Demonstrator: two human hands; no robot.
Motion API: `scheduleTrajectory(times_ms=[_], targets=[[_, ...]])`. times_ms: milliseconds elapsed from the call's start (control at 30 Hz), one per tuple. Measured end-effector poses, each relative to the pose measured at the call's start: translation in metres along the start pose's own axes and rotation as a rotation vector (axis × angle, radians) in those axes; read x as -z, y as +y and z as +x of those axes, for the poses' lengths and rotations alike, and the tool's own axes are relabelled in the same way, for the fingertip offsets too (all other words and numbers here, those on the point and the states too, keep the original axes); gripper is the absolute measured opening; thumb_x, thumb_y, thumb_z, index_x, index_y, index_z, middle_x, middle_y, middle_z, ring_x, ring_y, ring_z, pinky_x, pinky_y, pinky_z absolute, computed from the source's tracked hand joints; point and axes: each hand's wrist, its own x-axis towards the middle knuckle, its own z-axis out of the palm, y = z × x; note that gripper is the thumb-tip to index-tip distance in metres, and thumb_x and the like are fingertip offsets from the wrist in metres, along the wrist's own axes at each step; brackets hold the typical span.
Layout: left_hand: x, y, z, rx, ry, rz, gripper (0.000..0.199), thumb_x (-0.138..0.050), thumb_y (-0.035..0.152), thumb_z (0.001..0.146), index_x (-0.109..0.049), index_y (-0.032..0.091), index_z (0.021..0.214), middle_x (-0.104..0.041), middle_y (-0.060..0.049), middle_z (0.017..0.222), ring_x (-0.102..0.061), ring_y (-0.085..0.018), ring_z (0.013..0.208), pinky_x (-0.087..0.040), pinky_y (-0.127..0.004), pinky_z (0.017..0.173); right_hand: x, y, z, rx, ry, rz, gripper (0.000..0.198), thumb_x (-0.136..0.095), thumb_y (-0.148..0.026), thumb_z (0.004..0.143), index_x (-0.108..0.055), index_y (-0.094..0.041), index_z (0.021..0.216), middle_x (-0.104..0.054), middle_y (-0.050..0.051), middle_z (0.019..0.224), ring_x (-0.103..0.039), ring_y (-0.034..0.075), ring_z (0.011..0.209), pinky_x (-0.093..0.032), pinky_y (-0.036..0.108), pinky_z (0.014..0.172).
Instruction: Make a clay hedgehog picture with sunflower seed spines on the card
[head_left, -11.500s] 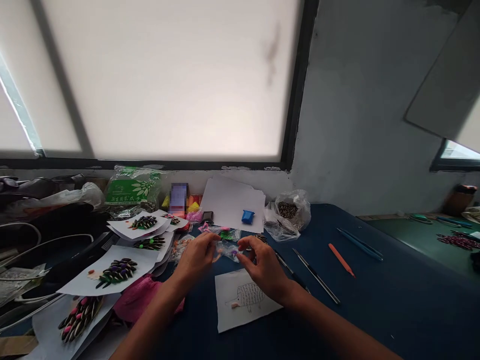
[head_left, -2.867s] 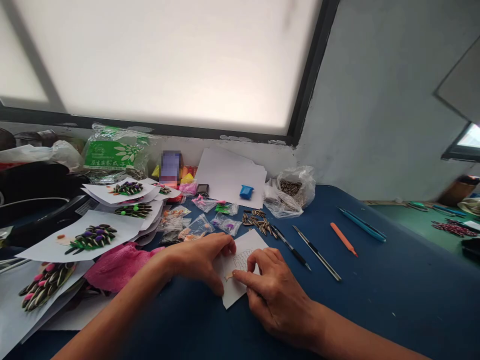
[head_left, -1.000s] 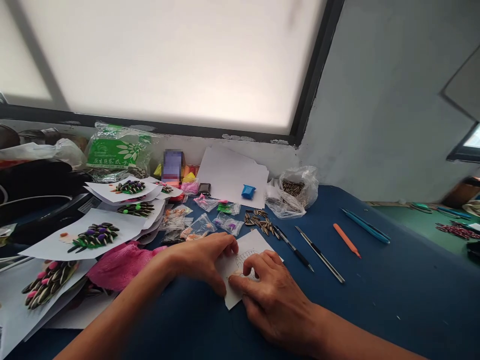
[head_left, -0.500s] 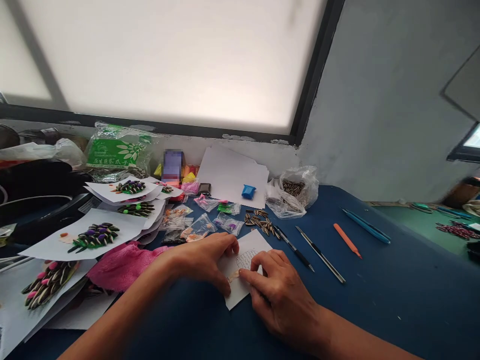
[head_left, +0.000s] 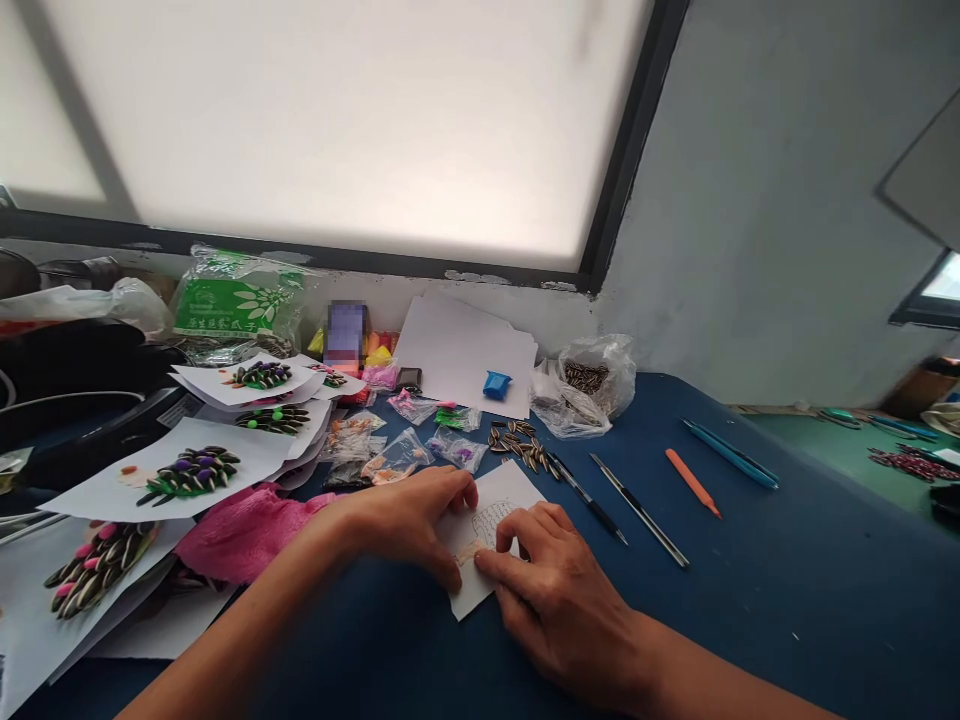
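Note:
A small white paper card (head_left: 510, 482) lies on the blue table, bearing a drawn outline filled with scale-like marks (head_left: 491, 522). Thin peach modelling clay (head_left: 469, 550) is spread beside that outline. My left hand (head_left: 424, 515) rests over the card's left side, thumb and fingers apart, steadying it. My right hand (head_left: 559, 580) comes in from the right; its index fingertip presses the peach clay while the other fingers curl loosely over the card. Its thumb is mostly hidden. Loose sunflower seeds (head_left: 525, 445) lie just beyond the card.
Right of the card are a pen (head_left: 589, 497), a metal craft knife or tweezers-like tool (head_left: 641, 512), an orange marker (head_left: 694, 483) and a blue pen (head_left: 731, 453). Clay packets (head_left: 397, 457), a seed bag (head_left: 585, 385), a pink cloth (head_left: 251, 530) and finished seed pictures (head_left: 191, 475) lie around.
My right index fingertip has slid slightly left and down over the peach clay, which looks a bit more spread. The left hand and card stay in place.

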Motion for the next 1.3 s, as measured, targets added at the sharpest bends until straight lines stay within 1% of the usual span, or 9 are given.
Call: scheduleTrajectory(times_ms=[100,267,367,500,733,933,1133,1233,1300], targets=[[-0.0005,-0.0011,0.001,-0.014,0.007,-0.003,0.061,-0.08,0.033,0.055,-0.053,0.024,0.11,-0.054,-0.002,0.111,-0.051,-0.024,0.103,-0.043,-0.029,0.082,0.001,0.0,0.0002,0.0,0.013,-0.003,0.027,-0.042,-0.017,0.09,-0.066,-0.017,0.102,-0.054,0.009,0.095,-0.046,0.021,0.083,-0.034,0.039,0.083],[-0.0001,-0.001,0.0018,-0.014,0.007,0.017,0.062,-0.08,0.032,0.055,-0.054,0.024,0.111,-0.055,-0.002,0.111,-0.052,-0.024,0.103,-0.043,-0.03,0.082,-0.0011,0.0014,0.0028,0.01,-0.055,-0.012,0.026,-0.045,-0.018,0.089,-0.065,-0.019,0.106,-0.053,0.009,0.098,-0.045,0.021,0.084,-0.033,0.04,0.083],[-0.0005,-0.0016,0.0015,-0.015,0.01,0.02,0.062,-0.079,0.031,0.055,-0.054,0.024,0.111,-0.055,-0.002,0.112,-0.052,-0.024,0.103,-0.043,-0.03,0.082,-0.0015,0.0014,0.0032,0.039,-0.077,-0.015,0.026,-0.044,-0.016,0.088,-0.064,-0.018,0.104,-0.053,0.008,0.094,-0.046,0.02,0.083,-0.033,0.039,0.082],[-0.0008,-0.0017,0.0014,-0.018,0.007,0.024,0.061,-0.079,0.032,0.055,-0.054,0.024,0.11,-0.056,-0.002,0.111,-0.052,-0.025,0.103,-0.043,-0.03,0.082,-0.0006,0.0008,0.0025,0.059,-0.051,-0.006,0.025,-0.043,-0.013,0.088,-0.066,-0.017,0.099,-0.053,0.006,0.087,-0.046,0.019,0.079,-0.034,0.038,0.079],[-0.0001,-0.0015,0.002,-0.022,0.013,0.005,0.062,-0.08,0.037,0.053,-0.054,0.024,0.108,-0.056,-0.001,0.11,-0.052,-0.025,0.103,-0.044,-0.03,0.082,-0.0002,0.0015,-0.0003,-0.039,0.07,0.001,0.026,-0.042,-0.015,0.091,-0.066,-0.013,0.099,-0.056,0.009,0.089,-0.048,0.02,0.081,-0.035,0.038,0.081],[-0.0005,-0.0012,0.0013,-0.019,0.008,0.007,0.061,-0.08,0.036,0.054,-0.053,0.024,0.107,-0.055,-0.001,0.109,-0.052,-0.024,0.103,-0.044,-0.03,0.083,-0.0014,0.0001,0.0002,-0.026,0.035,-0.017,0.021,-0.044,-0.017,0.091,-0.065,-0.015,0.092,-0.056,0.007,0.087,-0.049,0.019,0.079,-0.035,0.038,0.08],[0.0001,0.0008,0.0007,-0.026,0.011,0.018,0.06,-0.079,0.035,0.054,-0.053,0.024,0.106,-0.055,-0.002,0.108,-0.051,-0.025,0.104,-0.043,-0.031,0.084,-0.0016,-0.0003,-0.0008,-0.083,0.037,-0.035,0.023,-0.044,-0.017,0.092,-0.067,-0.016,0.097,-0.057,0.007,0.088,-0.05,0.019,0.08,-0.035,0.039,0.082],[0.0003,0.0014,0.0001,-0.022,0.011,0.012,0.06,-0.08,0.035,0.053,-0.053,0.024,0.106,-0.055,-0.002,0.108,-0.051,-0.025,0.103,-0.044,-0.031,0.084,0.0001,0.0004,-0.0006,-0.085,0.045,-0.012,0.025,-0.043,-0.015,0.091,-0.066,-0.016,0.1,-0.056,0.007,0.089,-0.049,0.02,0.082,-0.035,0.038,0.081],[0.0006,0.002,-0.0003,-0.019,0.014,0.01,0.06,-0.08,0.035,0.054,-0.053,0.024,0.106,-0.055,-0.002,0.109,-0.051,-0.025,0.104,-0.044,-0.031,0.083,0.0013,0.0003,0.0002,-0.078,0.022,-0.013,0.025,-0.043,-0.017,0.091,-0.066,-0.017,0.102,-0.055,0.008,0.092,-0.049,0.02,0.084,-0.035,0.038,0.082]])
